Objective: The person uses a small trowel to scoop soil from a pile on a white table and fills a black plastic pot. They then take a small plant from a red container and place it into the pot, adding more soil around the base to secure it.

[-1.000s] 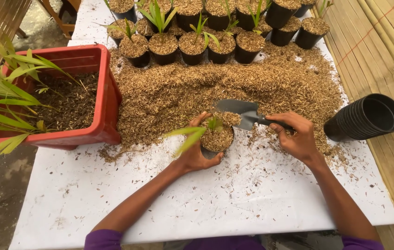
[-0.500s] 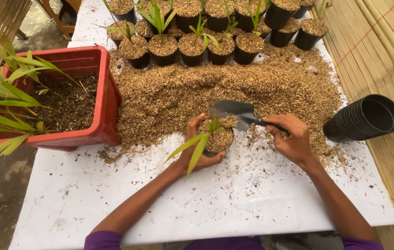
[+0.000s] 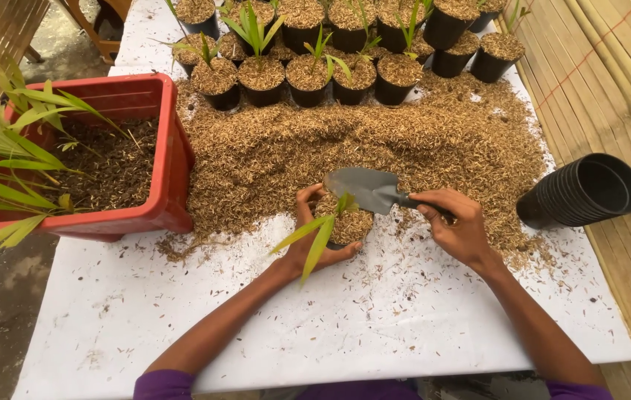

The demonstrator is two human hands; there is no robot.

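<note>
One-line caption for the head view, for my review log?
Left hand steadies a small seedling pot while the right hand holds a trowel over it.

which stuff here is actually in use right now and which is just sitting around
In use:
left hand around the small pot with a seedling
right hand gripping the trowel
husk pile

Sitting around:
red tub
stacked empty pots
filled pots

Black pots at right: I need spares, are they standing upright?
No, the stacked black pots lie on their side, openings facing right.
</note>
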